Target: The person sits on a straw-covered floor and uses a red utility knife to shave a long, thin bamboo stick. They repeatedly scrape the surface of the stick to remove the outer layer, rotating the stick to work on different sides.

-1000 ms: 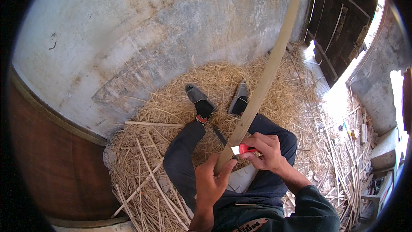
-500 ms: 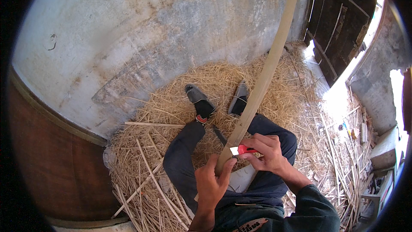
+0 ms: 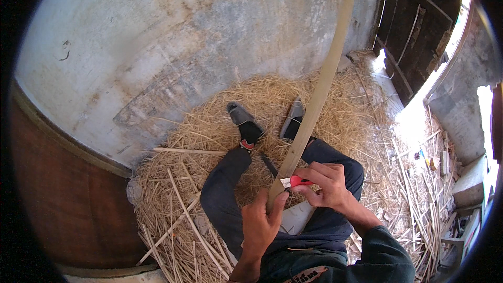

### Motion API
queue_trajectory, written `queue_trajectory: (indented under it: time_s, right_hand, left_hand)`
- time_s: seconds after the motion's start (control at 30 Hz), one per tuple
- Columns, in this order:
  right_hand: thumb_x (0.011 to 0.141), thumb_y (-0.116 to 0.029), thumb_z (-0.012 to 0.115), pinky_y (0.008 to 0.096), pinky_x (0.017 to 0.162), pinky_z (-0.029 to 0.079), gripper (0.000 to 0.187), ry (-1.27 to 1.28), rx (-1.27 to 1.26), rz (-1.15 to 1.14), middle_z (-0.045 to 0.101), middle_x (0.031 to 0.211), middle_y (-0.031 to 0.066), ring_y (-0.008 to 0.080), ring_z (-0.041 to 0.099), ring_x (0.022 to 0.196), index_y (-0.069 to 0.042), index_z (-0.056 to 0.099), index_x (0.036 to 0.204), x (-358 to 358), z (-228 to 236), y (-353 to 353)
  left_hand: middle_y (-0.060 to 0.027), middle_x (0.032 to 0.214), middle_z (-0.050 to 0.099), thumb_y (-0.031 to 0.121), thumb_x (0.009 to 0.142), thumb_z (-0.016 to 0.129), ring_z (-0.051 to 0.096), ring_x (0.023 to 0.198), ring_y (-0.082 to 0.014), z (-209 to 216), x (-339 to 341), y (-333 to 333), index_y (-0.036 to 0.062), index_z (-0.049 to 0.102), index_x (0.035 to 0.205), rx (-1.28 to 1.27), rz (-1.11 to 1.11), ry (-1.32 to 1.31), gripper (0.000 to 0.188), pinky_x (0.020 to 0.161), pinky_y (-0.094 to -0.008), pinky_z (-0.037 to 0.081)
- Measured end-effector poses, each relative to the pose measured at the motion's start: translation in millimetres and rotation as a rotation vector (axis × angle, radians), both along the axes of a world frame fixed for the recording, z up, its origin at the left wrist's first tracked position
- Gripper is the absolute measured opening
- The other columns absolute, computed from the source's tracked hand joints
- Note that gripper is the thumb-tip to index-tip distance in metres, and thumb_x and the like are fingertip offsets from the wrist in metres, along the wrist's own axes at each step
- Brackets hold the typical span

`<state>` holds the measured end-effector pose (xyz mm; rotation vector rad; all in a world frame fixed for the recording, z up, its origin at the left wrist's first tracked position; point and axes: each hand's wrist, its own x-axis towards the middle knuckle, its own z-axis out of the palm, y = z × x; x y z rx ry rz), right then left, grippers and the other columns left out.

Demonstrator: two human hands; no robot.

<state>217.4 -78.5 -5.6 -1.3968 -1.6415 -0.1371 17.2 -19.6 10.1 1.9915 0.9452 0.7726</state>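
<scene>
Pale strip (image 3: 316,102) slants up past the legs (image 3: 224,183) before the wall (image 3: 209,36), near end pinched in the left hand (image 3: 262,224); the right hand (image 3: 326,184) grips a red cutter (image 3: 299,180), blade against the strip. Straw (image 3: 343,120) surrounds both shoes (image 3: 242,115). Since half a second ago, the strip's far end has shifted left and lower.

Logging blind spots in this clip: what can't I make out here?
All head view:
Strip: lower part, behind the left fingers.
Red tool: handle end, inside the right fingers.
Dark bar: lower end, behind the strip.
Floor by the door: washed out by glare.
</scene>
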Motion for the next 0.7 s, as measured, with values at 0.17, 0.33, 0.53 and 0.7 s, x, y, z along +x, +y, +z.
queue_trajectory:
  time_s: [0.17, 0.33, 0.53, 0.7]
  right_hand:
    - [0.076, -0.029, 0.087, 0.031, 0.05, 0.048, 0.035, -0.014, 0.021, -0.017, 0.061, 0.071, -0.0007, 0.0179, 0.061, 0.055, -0.012, 0.076, 0.105, 1, -3, 0]
    - [0.075, -0.031, 0.088, 0.0302, 0.05, 0.048, 0.037, -0.05, 0.026, -0.042, 0.062, 0.072, -0.0014, 0.0171, 0.06, 0.054, -0.012, 0.076, 0.105, 3, -5, -1]
    - [0.08, -0.024, 0.085, 0.0322, 0.053, 0.049, 0.031, 0.02, -0.026, -0.152, 0.064, 0.073, 0.0035, 0.0221, 0.063, 0.057, -0.009, 0.076, 0.105, 9, -2, -3]
    - [0.093, -0.018, 0.075, 0.034, 0.065, 0.052, 0.021, 0.329, 0.024, -0.498, 0.071, 0.082, 0.0151, 0.0242, 0.069, 0.07, -0.001, 0.075, 0.105, 67, 10, 9]
  left_hand:
    - [-0.0149, 0.058, 0.058, 0.033, 0.102, 0.07, 0.068, 0.051, -0.0293, -3, -2, 0, 0.0011, 0.059, 0.083, 0.018, -0.019, 0.023, 0.039, 0.045, -0.0381, 0.044]
    - [-0.015, 0.059, 0.058, 0.033, 0.102, 0.068, 0.065, 0.05, -0.0286, -4, -3, 1, 0.0004, 0.06, 0.086, 0.023, -0.027, 0.027, 0.037, 0.047, -0.0379, 0.044]
    - [-0.0131, 0.059, 0.058, 0.033, 0.103, 0.067, 0.063, 0.048, -0.0227, -7, -5, 2, 0.0011, 0.062, 0.087, 0.053, -0.044, 0.029, 0.036, 0.047, -0.0368, 0.043]
    - [-0.0071, 0.056, 0.053, 0.034, 0.103, 0.067, 0.055, 0.046, -0.0149, -24, -28, -18, 0.0022, 0.062, 0.085, -0.118, -0.075, 0.147, 0.037, 0.046, -0.0338, 0.039]
